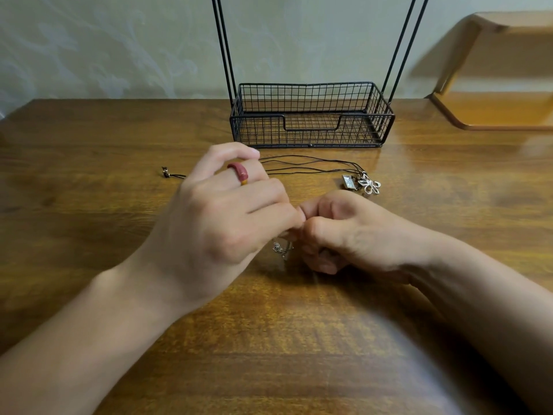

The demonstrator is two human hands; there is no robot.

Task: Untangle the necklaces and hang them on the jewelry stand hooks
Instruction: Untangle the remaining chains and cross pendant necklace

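My left hand [227,205], with a red ring on one finger, and my right hand [338,232] meet fingertip to fingertip at the table's middle. Both pinch a thin silver chain necklace [281,248], whose tangled bit dangles just below the fingers. Behind the hands lie dark cord necklaces [311,166] stretched across the table, ending at the right in a rectangular pendant [349,181] and a silver flower pendant [370,184]. A small clasp end [165,172] lies at the left. The black wire jewelry stand [311,115] rises behind; its hooks are out of view.
The stand's base is a wire basket with two pairs of upright rods [223,46] going out of the top of the frame. A wooden shelf piece [490,109] sits at the back right. The wooden table [89,163] ends at a pale wall.
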